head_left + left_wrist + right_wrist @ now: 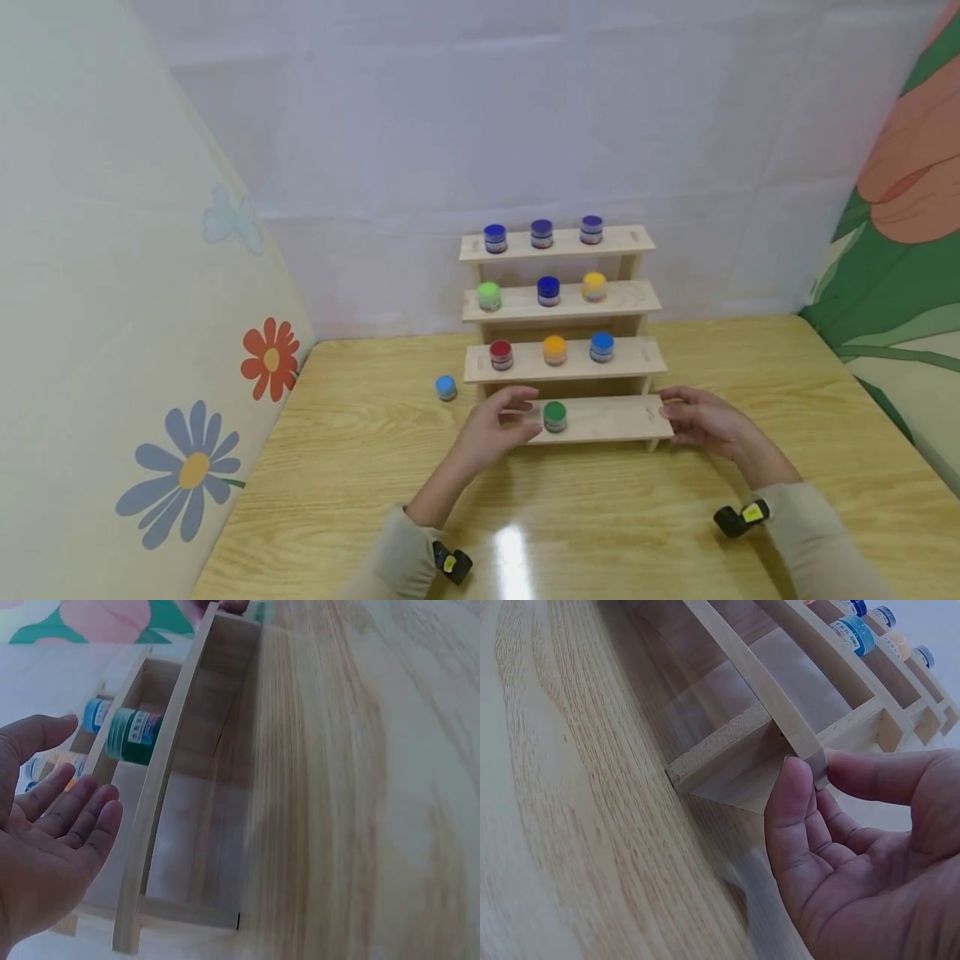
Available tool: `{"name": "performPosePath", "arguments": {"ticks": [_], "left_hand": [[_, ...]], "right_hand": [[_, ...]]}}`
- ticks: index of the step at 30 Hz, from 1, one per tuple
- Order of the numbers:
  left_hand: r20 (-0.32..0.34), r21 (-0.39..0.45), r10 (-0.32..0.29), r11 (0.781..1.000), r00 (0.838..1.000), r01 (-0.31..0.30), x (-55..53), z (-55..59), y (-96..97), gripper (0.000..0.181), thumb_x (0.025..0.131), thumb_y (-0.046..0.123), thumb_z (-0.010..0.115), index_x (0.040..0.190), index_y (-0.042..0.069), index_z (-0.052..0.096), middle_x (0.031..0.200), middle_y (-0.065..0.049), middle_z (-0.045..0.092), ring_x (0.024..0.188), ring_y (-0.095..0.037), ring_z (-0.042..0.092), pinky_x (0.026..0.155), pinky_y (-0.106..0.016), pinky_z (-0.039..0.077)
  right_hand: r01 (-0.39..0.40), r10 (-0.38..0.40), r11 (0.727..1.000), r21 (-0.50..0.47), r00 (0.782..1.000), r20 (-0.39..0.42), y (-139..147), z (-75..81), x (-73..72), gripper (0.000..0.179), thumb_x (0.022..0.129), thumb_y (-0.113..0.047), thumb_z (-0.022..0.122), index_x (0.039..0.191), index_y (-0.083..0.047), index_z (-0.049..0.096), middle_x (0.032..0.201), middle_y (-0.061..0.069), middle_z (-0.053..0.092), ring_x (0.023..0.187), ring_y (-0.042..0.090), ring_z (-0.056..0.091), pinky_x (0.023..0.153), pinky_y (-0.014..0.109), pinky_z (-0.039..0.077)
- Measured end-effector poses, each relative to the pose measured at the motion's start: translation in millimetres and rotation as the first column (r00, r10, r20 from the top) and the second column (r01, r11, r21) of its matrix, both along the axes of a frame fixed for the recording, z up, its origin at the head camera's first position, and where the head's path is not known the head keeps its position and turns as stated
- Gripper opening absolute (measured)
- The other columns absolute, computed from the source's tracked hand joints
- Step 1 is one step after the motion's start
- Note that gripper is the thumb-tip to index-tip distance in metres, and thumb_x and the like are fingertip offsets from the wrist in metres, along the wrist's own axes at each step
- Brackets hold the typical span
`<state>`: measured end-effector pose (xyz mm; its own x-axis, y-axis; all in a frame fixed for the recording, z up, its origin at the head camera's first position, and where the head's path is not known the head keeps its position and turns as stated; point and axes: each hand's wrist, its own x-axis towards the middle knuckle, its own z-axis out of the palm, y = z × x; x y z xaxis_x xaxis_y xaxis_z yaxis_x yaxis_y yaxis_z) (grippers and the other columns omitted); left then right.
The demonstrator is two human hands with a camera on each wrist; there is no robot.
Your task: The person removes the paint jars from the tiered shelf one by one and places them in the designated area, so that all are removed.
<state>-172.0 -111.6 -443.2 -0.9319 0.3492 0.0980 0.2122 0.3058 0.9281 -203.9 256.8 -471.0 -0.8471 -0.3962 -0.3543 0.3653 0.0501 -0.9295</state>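
Observation:
A pale wooden stepped rack [607,421] stands on the table with small paint jars on its shelves. My right hand [708,423] pinches the right end of the lowest shelf; in the right wrist view its thumb and index finger [789,802] grip the board's corner. On that shelf stands a green paint jar [555,417]. Just left of it, my left hand [491,429] holds nothing, with thumb and fingers spread apart. The left wrist view shows a gap between this hand and the green jar. A light blue paint jar [446,387] sits on the table left of the rack.
Higher shelves carry a red jar [501,356], an orange jar [555,351], a blue jar [602,347], a light green jar [489,297], a yellow jar [594,287] and several dark blue or purple ones. A white cloth [412,167] hangs behind; painted panels [172,333] flank the table [360,467].

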Motion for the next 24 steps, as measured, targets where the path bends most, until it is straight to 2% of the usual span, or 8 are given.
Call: {"name": "performPosePath", "arguments": {"ticks": [10,15,24], "left_hand": [[-0.024,-0.035,0.010,0.999,1.000,-0.011,-1.6,-5.6,18.6,0.044,0.091,0.013,0.076,0.132,0.006,0.062,0.129,-0.013,0.066,0.117,-0.029,0.063,0.104,-0.044,0.052],[-0.017,-0.081,0.046,0.996,0.999,-0.048,-2.8,-9.7,25.4,0.046,0.089,0.014,0.078,0.132,0.008,0.063,0.127,-0.009,0.067,0.115,-0.027,0.064,0.103,-0.042,0.053],[0.004,-0.185,0.087,0.979,0.996,-0.085,-3.7,-12.9,33.6,0.047,0.090,0.018,0.078,0.133,0.012,0.062,0.134,-0.008,0.062,0.123,-0.027,0.060,0.105,-0.041,0.051]], "right_hand": [[-0.005,0.005,1.000,-0.019,1.000,0.007,0,0.4,0.2,0.054,0.103,-0.010,0.055,0.147,0.008,0.028,0.099,0.000,0.067,0.084,0.011,0.066,0.070,0.025,0.060],[-0.011,0.011,1.000,-0.022,1.000,0.005,1,0.3,0.2,0.055,0.103,-0.011,0.054,0.147,0.008,0.027,0.100,0.000,0.067,0.084,0.011,0.066,0.071,0.025,0.060],[-0.003,0.004,1.000,-0.026,1.000,0.011,1,-0.5,-0.6,0.050,0.103,-0.010,0.055,0.144,0.006,0.031,0.099,0.000,0.067,0.084,0.011,0.066,0.070,0.025,0.060]]}}
